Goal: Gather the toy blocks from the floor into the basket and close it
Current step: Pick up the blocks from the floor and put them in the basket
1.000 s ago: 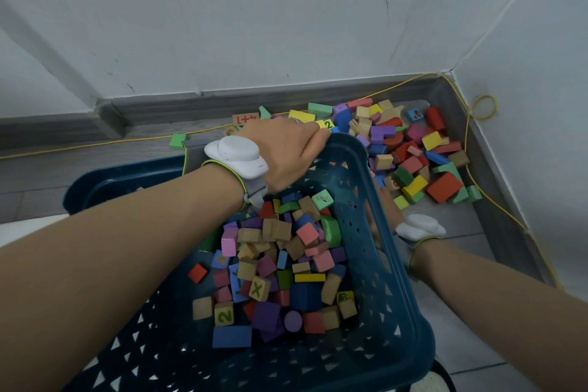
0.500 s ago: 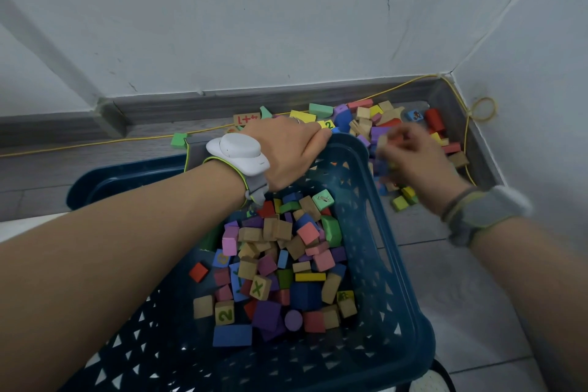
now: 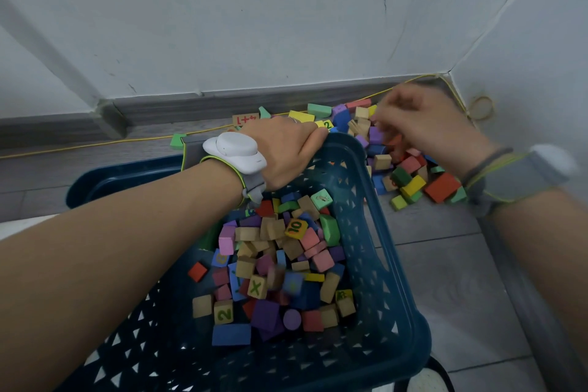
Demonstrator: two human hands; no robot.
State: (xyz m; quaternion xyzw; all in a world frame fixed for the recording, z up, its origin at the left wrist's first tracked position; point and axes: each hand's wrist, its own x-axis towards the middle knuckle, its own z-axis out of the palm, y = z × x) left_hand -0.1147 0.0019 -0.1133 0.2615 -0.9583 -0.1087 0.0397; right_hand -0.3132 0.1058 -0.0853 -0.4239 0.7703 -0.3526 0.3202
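While a good share of the toy blocks already lies inside the basket (image 3: 391, 264), the task looks roughly half done by my reckoning: a sizeable heap of loose blocks (image 3: 404, 169) is on the floor just beyond the basket's far right corner, against the skirting, with a few strays such as the green block (image 3: 177, 141) beyond its far left corner. All of these remain to be gathered, and the closing has not begun; what looks like the lid (image 3: 127, 175) lies flat behind the basket's left side. Inside the basket, a jumble of coloured and bare wooden pieces (image 3: 280, 264) covers the bottom, among them cubes marked 10, X and 2; some near the middle are blurred. The left hand (image 3: 286, 153) grips the basket's far rim, fingers curled over it. The right hand (image 3: 423, 124) hovers over the floor heap beyond the basket, motion-blurred; whether it grasps anything I cannot tell.
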